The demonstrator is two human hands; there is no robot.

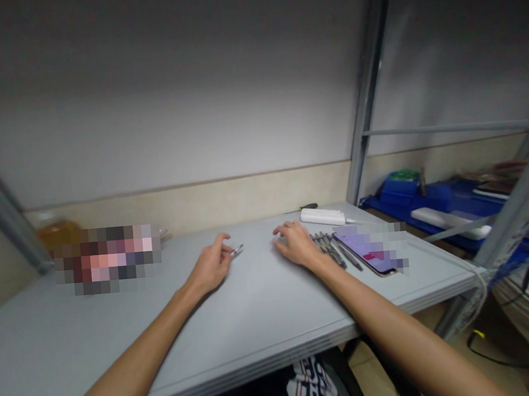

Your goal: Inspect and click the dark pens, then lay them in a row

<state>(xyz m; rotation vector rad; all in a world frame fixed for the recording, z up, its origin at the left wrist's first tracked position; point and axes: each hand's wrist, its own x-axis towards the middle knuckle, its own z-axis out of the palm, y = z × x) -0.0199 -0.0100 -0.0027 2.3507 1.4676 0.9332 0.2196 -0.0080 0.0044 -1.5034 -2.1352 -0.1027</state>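
Observation:
My left hand [211, 264] is over the middle of the grey table, its thumb and lower fingers closed on a slim pen [236, 249]. Only the pen's shiny end shows, pointing right; the rest is hidden in the hand. To the right, my right hand [293, 243] is open, with curved fingers apart and nothing seen between them. Beside its wrist, several dark pens [333, 250] lie side by side, partly covered by that hand. A phone [364, 250] with a lit purple screen lies just right of the pens.
A white power strip [322, 216] with a cable lies at the back right, with a screwdriver [308, 207] behind it. Blurred-out items [113, 258] and a jar of amber liquid [57, 235] stand at left. Metal posts [361, 117] frame the table [237, 322]; a blue-covered shelf [450, 232] adjoins it.

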